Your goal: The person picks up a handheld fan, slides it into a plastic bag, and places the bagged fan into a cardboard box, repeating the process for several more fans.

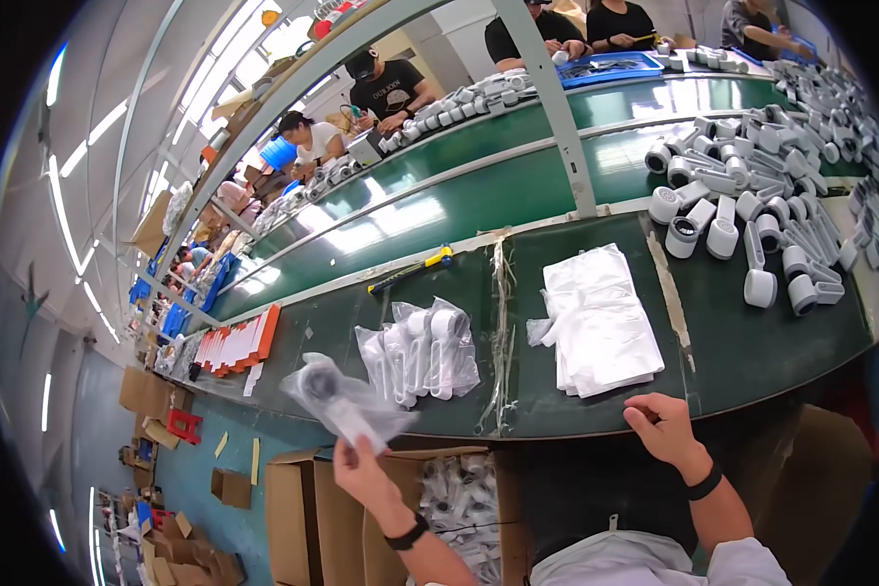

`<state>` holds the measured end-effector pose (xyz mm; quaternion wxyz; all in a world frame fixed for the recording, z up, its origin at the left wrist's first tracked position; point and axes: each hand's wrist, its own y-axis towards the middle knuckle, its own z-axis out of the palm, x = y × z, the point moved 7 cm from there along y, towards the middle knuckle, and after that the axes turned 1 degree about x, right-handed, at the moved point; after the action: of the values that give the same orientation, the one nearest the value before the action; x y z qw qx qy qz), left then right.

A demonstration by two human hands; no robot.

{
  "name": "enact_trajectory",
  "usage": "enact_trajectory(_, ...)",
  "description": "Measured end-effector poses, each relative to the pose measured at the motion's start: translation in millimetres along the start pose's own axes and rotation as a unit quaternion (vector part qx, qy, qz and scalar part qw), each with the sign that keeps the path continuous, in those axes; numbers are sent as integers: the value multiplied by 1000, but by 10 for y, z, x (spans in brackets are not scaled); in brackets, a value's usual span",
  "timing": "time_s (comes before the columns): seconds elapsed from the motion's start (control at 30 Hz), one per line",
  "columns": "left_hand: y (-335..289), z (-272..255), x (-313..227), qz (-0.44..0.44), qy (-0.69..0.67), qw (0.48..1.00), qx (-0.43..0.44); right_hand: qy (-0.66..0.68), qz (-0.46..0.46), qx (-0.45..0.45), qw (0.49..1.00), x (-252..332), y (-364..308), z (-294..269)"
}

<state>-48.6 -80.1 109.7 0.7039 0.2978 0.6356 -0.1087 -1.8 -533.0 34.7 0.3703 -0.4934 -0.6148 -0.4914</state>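
My left hand (366, 479) pinches a clear plastic bag with a handheld fan (334, 396) inside, a white device with a round head and a handle. It is held at the table's front edge, its outline slightly blurred. To its right, several bagged fans (415, 354) lie side by side on the dark green table top. My right hand (666, 430) is at the front edge, fingers curled in and nothing visible in them. Just beyond it lies a stack of clear plastic bags (601, 317). Loose unbagged fans (752, 210) are heaped at the far right.
An open cardboard box (298, 518) with bagged fans stands below the table edge. A yellow and black tool (410, 271) lies at the back. Orange and white flat pieces (239, 342) stand at the left. A metal post (554, 107) rises behind; several people work across the green conveyor (439, 166).
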Motion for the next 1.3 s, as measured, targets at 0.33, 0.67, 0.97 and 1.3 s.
enact_trajectory(0.33,1160,87,1140,93,375,922,4,2,4,-26,1000,-49,1,-48)
enact_trajectory(0.67,568,1177,326,232,515,805,182,-29,-32,-41,998,-16,12,-17)
enact_trajectory(0.97,510,1533,449,73,630,688,352,-44,-54,-42,997,38,-1,-1)
enact_trajectory(1.3,752,1393,628,90,556,747,352,-66,-74,-55,994,50,-3,7)
